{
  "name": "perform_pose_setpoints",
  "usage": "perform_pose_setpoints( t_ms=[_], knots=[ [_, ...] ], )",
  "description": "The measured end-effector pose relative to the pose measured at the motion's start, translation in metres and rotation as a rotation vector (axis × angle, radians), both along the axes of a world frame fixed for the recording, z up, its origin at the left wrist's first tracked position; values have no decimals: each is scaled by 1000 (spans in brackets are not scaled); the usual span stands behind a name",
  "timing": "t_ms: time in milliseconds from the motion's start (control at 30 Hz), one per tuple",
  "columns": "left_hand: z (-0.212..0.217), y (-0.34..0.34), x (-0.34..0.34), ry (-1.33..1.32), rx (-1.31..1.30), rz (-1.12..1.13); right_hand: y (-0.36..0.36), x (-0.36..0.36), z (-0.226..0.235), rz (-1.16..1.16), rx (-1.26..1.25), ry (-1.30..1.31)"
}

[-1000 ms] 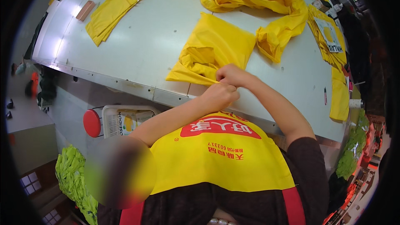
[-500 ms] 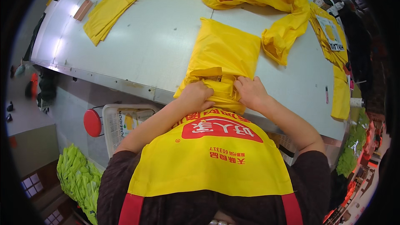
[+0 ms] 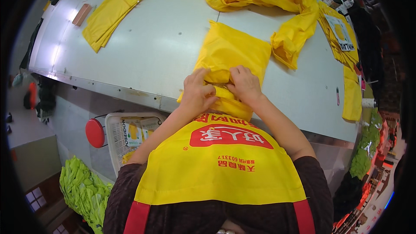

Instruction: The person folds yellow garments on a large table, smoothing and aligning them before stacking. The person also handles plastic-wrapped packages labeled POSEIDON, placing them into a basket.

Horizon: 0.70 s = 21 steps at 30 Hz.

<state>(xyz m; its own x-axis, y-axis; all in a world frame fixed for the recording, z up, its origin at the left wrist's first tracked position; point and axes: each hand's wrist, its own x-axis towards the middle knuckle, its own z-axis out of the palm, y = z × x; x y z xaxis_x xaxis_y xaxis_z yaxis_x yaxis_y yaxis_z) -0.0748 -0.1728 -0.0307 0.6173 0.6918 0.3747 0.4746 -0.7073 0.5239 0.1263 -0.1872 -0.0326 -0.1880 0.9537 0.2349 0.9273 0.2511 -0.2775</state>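
Observation:
A folded yellow fabric bundle [image 3: 237, 45], smooth and puffy like rainwear, lies at the table's near edge in front of me. Across its near part runs an opening with a loose flap. My left hand [image 3: 197, 92] is at the left side of that opening, fingers bent and closed on the yellow fabric. On the opposite side my right hand [image 3: 245, 86] grips the fabric edge with curled fingers, the thumb toward the opening. What lies inside the opening is mostly hidden by the hands and folds.
Crumpled yellow fabric [image 3: 294, 30] spreads over the metal table [image 3: 143, 56]. Flat yellow pieces [image 3: 113, 15] and a brown block [image 3: 82, 14] lie left; stacked yellow pieces with a printed sheet [image 3: 340, 32] lie right. Below stand a white basket [image 3: 112, 143], red stool [image 3: 95, 133] and green bundle [image 3: 82, 186].
Both hands have moved farther from me along the bundle, the right one also inward to the left. The flap at the opening is now folded over and partly covered by the fingers.

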Motion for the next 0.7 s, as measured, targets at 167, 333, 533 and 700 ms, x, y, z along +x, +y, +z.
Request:
perform_pose_setpoints(
  t_ms=[167, 333, 533, 700],
  knots=[
    [-18, 0, -9, 15, -33, -162, 17, 3, -8, 9, -90, -201],
    [10, -1, -3, -155, 47, 19, 9, 9, 15, 126, -102, -120],
    [-15, 5, -3, -34, -32, -224, 1, 18, 8, 216, 70, 77],
    [-19, 10, 12, 157, -172, -249, 6, -13, 5, 336, 77, 29]
  ],
)
